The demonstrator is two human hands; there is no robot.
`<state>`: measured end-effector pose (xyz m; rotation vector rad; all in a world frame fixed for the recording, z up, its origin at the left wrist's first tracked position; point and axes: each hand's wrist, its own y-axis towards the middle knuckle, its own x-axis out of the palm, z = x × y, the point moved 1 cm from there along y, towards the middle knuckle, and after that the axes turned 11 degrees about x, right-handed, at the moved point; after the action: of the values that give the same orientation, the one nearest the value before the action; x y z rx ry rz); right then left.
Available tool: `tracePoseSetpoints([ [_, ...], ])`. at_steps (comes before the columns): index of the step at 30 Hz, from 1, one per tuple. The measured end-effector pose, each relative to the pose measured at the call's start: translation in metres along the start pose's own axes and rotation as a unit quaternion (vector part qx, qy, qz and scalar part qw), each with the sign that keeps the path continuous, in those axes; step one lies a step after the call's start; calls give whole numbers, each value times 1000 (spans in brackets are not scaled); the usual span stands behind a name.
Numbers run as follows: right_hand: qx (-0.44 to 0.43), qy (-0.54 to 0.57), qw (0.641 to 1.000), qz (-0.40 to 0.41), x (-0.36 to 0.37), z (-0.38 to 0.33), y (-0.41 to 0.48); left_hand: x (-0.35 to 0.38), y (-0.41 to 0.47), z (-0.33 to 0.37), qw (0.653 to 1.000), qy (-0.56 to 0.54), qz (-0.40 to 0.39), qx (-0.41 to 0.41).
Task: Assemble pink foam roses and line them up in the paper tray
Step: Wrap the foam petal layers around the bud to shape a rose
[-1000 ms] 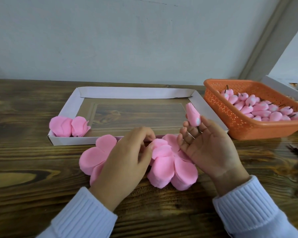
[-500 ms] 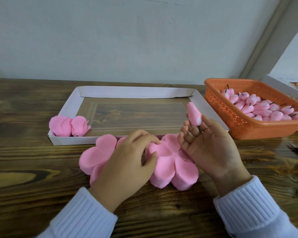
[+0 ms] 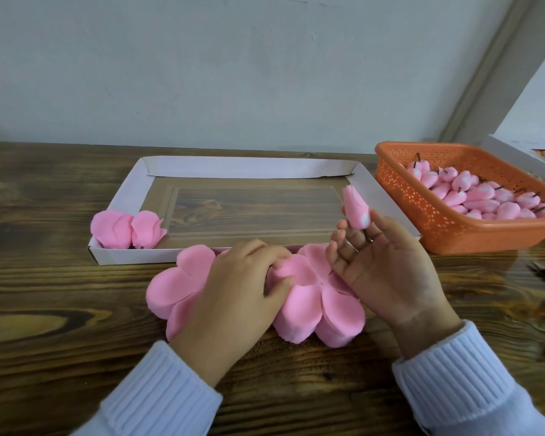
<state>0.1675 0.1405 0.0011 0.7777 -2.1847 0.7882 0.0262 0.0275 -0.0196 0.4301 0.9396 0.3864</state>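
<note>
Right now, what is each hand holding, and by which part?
The right hand holds a foam bud by its base, just above the dark stem. The left hand pinches one petal atop the petal stack, near the stack's centre.

The worktop (image 3: 44, 278) is of dark brown wood with a strong grain and some darker knots, and its surface shines a little near the right edge. Behind it stands a plain wall (image 3: 233, 64), pale grey-white, with a few faint marks. At the right a wide pale strip (image 3: 497, 67) runs up on a slant; whether it is a door frame or a window frame I cannot tell. Beyond it is a brighter white surface (image 3: 541, 99). The light is soft and even.
</note>
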Motion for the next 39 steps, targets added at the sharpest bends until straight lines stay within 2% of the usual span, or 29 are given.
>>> tracePoseSetpoints([
  [6, 1, -1, 1000, -7, 0, 0, 1, 0, 5, 3, 999, 23, -28, -4],
  [16, 0, 0, 1000, -5, -1, 1, 1, -1, 4, 7, 997, 76, -22, 27],
  [39, -2, 3, 1000, 4, 0, 0, 1, 2, 3, 1, 981, 179, 42, 68],
])
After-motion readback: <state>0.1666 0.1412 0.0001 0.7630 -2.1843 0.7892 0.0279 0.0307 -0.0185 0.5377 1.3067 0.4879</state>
